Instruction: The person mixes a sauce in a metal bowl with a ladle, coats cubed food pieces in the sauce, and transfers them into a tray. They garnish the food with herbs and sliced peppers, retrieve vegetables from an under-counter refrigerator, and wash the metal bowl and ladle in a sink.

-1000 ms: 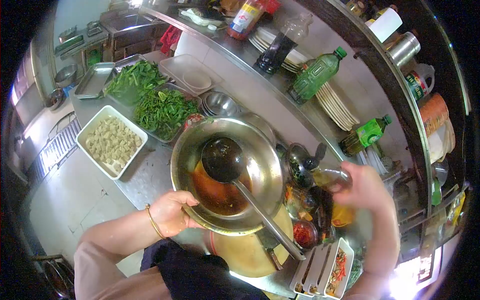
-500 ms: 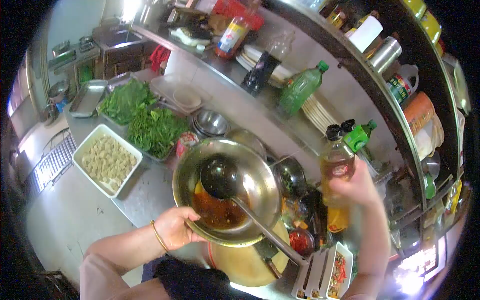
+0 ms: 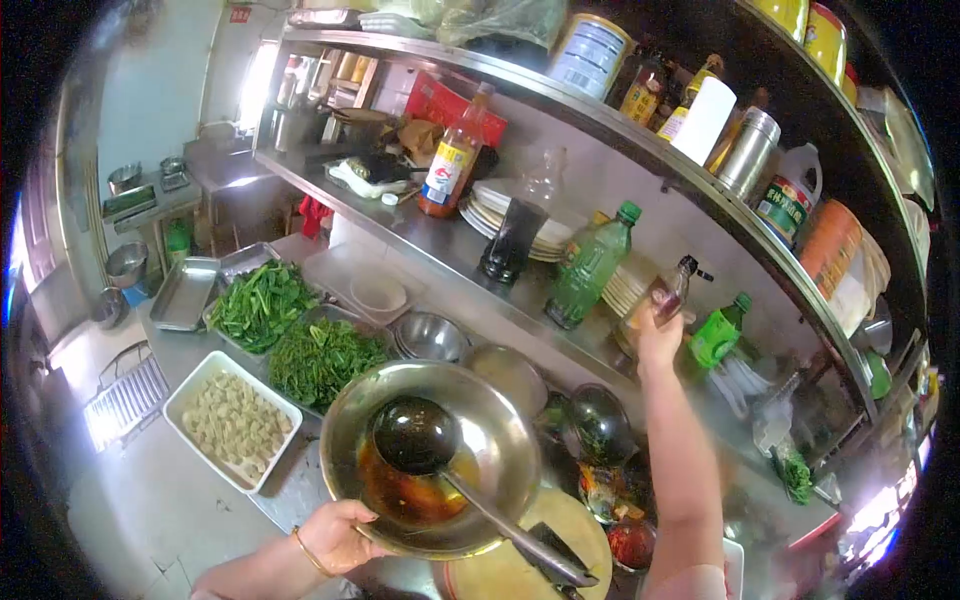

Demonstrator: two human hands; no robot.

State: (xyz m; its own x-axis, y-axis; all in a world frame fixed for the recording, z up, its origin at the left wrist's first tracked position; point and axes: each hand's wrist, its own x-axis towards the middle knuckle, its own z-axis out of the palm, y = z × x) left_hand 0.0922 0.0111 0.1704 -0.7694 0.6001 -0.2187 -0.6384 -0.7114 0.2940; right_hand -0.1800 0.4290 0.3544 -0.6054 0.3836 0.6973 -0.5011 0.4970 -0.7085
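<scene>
My left hand [image 3: 338, 535] grips the near left rim of a large steel bowl [image 3: 505, 440], thumb over the edge. Brown liquid [image 3: 405, 495] lies in the bowl, with a ladle [image 3: 418, 435] resting in it and its handle over the near right rim. My right hand [image 3: 660, 335] is wrapped round a bottle [image 3: 668, 295] with a dark cap, at the shelf beside a green plastic bottle [image 3: 592, 265] and stacked plates. The bottle's lower part is largely hidden by the hand.
White tray of pale cubes [image 3: 232, 422] at left, leafy greens [image 3: 325, 362] behind it. Round board [image 3: 490, 575] under the bowl, a bowl of red chili [image 3: 632, 543] to its right. Steel bowls [image 3: 430, 335] stand behind. An upper shelf [image 3: 480, 68] holds cans and bottles.
My right hand has carried the bottle away from beside the bowl, up and back to the shelf. My left hand still holds the bowl. The view has tilted up, showing more shelving.
</scene>
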